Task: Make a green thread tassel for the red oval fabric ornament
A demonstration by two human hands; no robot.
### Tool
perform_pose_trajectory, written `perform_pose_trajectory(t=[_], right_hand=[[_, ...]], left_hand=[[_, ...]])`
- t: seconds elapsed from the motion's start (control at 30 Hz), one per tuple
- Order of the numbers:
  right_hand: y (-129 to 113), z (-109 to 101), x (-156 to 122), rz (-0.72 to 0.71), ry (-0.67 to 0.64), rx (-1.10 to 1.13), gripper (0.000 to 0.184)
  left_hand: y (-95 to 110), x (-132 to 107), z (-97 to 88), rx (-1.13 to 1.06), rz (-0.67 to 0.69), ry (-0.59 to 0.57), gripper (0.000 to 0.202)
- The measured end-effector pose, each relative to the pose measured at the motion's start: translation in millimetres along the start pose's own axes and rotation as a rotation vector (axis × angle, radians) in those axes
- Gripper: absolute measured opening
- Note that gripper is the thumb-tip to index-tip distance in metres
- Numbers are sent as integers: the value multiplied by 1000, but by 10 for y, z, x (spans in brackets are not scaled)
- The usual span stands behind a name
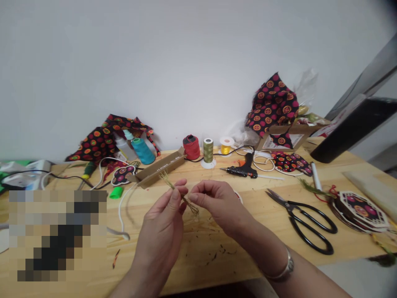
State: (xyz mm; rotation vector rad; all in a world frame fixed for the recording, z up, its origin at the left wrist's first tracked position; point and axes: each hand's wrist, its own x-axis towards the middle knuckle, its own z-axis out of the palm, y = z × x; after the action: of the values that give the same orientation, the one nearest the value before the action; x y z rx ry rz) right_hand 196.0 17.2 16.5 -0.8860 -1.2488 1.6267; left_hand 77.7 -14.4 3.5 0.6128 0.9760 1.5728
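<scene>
Both hands meet above the middle of the wooden table (pixel 198 252). My left hand (pixel 164 227) pinches a small bundle of olive-gold threads (pixel 178 192), whose frayed end sticks up to the left. My right hand (pixel 217 203) pinches the same bundle at its lower end, where loose strands hang down. A silver bracelet (pixel 283 269) sits on my right wrist.
Black scissors (pixel 305 221) lie to the right, a black glue gun (pixel 243 169) behind the hands. Red (pixel 191 147), olive (pixel 208 151), yellow (pixel 226 145) and teal (pixel 143 151) thread spools stand at the back. A cardboard strip (pixel 158 169), patterned fabric (pixel 102 140), a cardboard box (pixel 287 138) and an octagonal ornament (pixel 361 211) are around.
</scene>
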Motion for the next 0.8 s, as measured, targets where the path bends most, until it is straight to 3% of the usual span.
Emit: perform_pose_trajectory(t=[0.8], right_hand=[[50,-9,-2,-6,-13,25,16]], left_hand=[[22,-7,8,15,-53,113,17]])
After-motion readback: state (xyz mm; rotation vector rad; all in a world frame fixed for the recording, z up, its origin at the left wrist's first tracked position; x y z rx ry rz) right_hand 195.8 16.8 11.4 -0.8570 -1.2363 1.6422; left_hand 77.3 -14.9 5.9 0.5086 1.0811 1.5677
